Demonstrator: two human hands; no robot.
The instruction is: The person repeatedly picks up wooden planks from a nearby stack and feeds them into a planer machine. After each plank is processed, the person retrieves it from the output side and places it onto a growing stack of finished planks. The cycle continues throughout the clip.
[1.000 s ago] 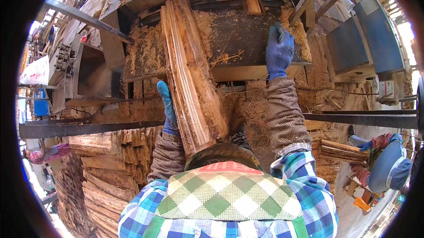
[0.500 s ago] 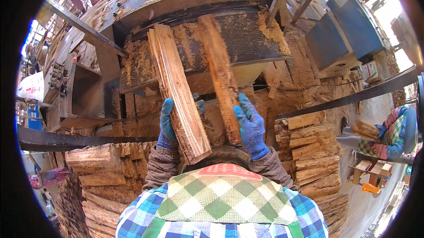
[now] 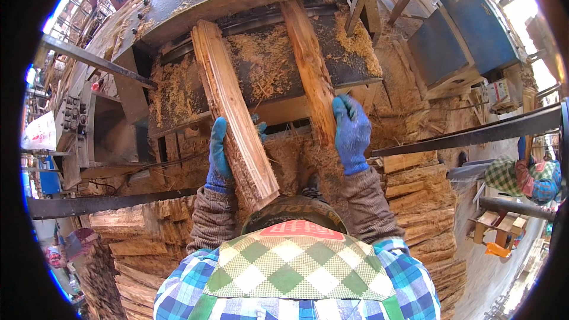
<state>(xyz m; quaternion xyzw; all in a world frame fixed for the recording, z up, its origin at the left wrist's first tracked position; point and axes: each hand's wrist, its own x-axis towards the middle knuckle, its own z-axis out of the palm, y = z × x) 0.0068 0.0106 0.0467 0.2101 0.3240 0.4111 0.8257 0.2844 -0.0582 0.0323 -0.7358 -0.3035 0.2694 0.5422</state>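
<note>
My left hand (image 3: 219, 157), in a blue glove, is closed around a long rough wooden board (image 3: 234, 112). Its thumb lies along the left edge, and fingertips show past the right edge. That board slants away from me, with its far end over the dark machine bed (image 3: 264, 74). A second board (image 3: 311, 65), browner, lies across the bed to the right, its near end jutting out over the front edge. Right beside that board's edge is my right hand (image 3: 352, 136), also blue-gloved, with thumb and bent fingers apart and none wrapped over the wood.
Sawdust covers the bed, beneath a long metal housing (image 3: 249, 8). Stacks of rough boards stand at my left (image 3: 148, 249) and right (image 3: 415, 219). Dark metal bars (image 3: 474, 139) cross both sides. A blue cabinet (image 3: 441, 53) stands far right; a co-worker (image 3: 524, 177) is nearer the right edge.
The right-hand board has moved forward, farther onto the bed. My right hand has moved forward and right, its fingers off the board's face. The left board has shifted slightly forward and left.
</note>
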